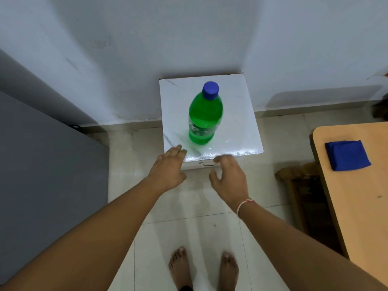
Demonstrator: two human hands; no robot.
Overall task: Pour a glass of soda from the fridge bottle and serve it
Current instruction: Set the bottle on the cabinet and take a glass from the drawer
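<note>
A green soda bottle (204, 116) with a blue cap stands upright in the middle of a small white box-like stand (241, 127) against the wall. My left hand (168, 169) reaches out with fingers straight, its fingertips at the stand's near left corner, holding nothing. My right hand (228, 175) hovers at the stand's near edge with relaxed, slightly bent fingers, also holding nothing. Both hands are a short way in front of the bottle and apart from it. No glass is in view.
A grey fridge (48, 164) fills the left side. A wooden table (361, 196) with a folded blue cloth (347, 157) stands at the right, with a dark wooden chair (302, 192) beside it. My bare feet stand on the pale tiled floor (189, 232).
</note>
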